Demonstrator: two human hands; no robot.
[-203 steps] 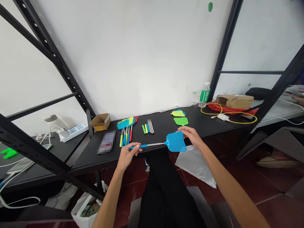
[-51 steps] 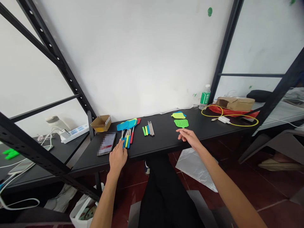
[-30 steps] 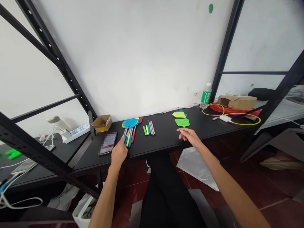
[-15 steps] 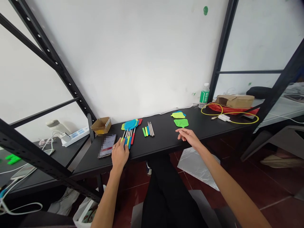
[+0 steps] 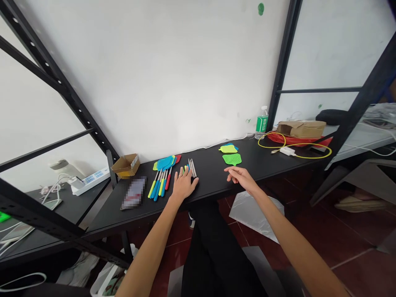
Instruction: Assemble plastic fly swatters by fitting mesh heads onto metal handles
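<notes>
My left hand [image 5: 183, 184] lies flat and open on the black table [image 5: 210, 181], its fingertips over the loose coloured handle grips [image 5: 186, 168] beside several thin metal rods [image 5: 192, 167]. To its left lies a stack of assembled fly swatters [image 5: 162, 175] with blue, yellow and red handles. My right hand [image 5: 240, 177] rests open near the table's front edge, just in front of a loose green swatter head [image 5: 232, 158]. Behind that lie yellow and blue swatter heads [image 5: 228, 148].
A phone [image 5: 133, 192] and a small cardboard box [image 5: 125, 165] sit left of the swatters. A green-labelled bottle [image 5: 261, 122], a yellow cable [image 5: 293, 149] and a brown box [image 5: 301, 128] are at the right. Black rack posts [image 5: 280, 66] frame the table. A plastic bag [image 5: 255, 214] lies on the floor.
My left hand left the swatter stack and moved right onto the loose grips and rods. Earlier it laid a blue swatter on that stack. My right hand has barely moved.
</notes>
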